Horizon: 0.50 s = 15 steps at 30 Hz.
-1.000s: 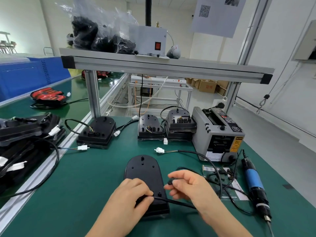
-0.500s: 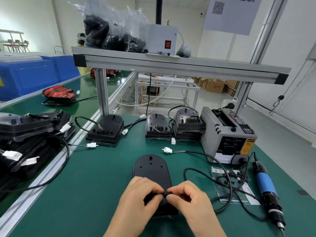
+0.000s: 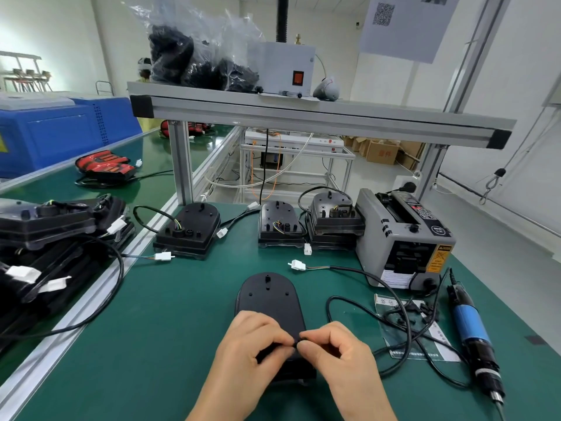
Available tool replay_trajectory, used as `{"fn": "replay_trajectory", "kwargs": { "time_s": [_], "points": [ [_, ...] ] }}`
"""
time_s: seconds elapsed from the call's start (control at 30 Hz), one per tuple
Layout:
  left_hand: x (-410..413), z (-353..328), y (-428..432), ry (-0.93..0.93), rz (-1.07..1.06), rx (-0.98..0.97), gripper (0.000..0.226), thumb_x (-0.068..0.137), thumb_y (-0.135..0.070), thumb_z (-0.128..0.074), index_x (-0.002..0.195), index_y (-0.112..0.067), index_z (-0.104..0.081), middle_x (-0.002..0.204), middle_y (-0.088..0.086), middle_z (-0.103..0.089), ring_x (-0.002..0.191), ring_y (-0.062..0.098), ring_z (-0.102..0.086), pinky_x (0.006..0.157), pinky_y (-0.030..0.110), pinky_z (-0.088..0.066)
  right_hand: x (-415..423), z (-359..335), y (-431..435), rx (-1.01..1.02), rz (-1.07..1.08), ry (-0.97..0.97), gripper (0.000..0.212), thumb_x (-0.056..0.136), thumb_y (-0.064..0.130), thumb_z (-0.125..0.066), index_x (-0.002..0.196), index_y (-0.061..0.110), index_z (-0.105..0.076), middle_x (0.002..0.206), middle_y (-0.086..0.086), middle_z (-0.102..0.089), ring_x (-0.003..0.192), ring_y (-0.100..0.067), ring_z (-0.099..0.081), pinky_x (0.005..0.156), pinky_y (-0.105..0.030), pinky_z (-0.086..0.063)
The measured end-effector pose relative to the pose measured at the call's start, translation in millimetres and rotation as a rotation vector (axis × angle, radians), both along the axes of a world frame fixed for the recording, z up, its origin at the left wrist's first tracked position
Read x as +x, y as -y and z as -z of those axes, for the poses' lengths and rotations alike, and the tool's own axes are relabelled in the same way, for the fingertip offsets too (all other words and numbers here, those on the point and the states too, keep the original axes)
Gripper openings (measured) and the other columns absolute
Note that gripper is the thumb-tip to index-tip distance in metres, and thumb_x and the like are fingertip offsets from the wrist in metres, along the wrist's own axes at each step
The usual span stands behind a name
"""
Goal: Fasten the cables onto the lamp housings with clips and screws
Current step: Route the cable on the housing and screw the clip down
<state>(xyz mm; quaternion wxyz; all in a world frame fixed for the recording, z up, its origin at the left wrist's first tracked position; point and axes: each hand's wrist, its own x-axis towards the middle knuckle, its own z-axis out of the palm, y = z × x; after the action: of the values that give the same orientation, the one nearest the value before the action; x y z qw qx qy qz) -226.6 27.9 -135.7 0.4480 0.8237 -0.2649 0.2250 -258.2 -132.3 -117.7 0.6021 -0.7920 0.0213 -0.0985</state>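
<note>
A black lamp housing [image 3: 268,299] lies face down on the green mat in front of me. My left hand [image 3: 252,344] and my right hand [image 3: 337,350] meet over its near end, fingertips pinching a small black clip on the housing's black cable [image 3: 391,296]. The cable loops off to the right and ends in a white connector [image 3: 297,264]. The near part of the housing is hidden under my hands. A blue electric screwdriver [image 3: 472,332] lies at the right edge of the mat. Loose black clips sit on a clear bag [image 3: 416,311] beside it.
Several more housings [image 3: 189,229] with cables stand at the back of the mat, next to a grey tape dispenser [image 3: 400,238]. A pile of black housings [image 3: 45,238] lies on the left conveyor. An aluminium shelf [image 3: 303,113] spans overhead.
My right hand moved left to meet my left hand at the housing's near end; both now pinch the clip on the cable. The view shifted slightly.
</note>
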Motion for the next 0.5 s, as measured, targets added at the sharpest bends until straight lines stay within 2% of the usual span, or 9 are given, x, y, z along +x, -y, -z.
{"fn": "replay_trajectory", "kwargs": {
  "time_s": [0.27,0.5],
  "points": [
    [-4.2,6.1,0.3,0.07,-0.014,0.103,0.012,0.074,-0.02,-0.075,0.073,-0.029,-0.067,0.085,-0.019,-0.055,0.093,0.003,-0.044,0.074,0.023,-0.045,-9.3,13.7,-2.0,-0.195,0.033,0.075,0.022,0.073,0.011,-0.08,0.071,0.031,-0.07,0.085,0.018,-0.06,0.088,-0.005,-0.052,0.073,-0.011,-0.038],
    [-7.4,9.1,4.9,0.099,-0.099,0.125,0.008,0.079,-0.022,-0.067,0.078,-0.028,-0.062,0.086,-0.016,-0.049,0.087,0.005,-0.045,0.068,0.026,-0.046,-6.6,22.6,-6.4,-0.212,0.096,0.138,0.021,0.073,0.014,-0.079,0.073,0.033,-0.069,0.083,0.014,-0.059,0.091,-0.003,-0.051,0.074,-0.011,-0.036]
  ]
}}
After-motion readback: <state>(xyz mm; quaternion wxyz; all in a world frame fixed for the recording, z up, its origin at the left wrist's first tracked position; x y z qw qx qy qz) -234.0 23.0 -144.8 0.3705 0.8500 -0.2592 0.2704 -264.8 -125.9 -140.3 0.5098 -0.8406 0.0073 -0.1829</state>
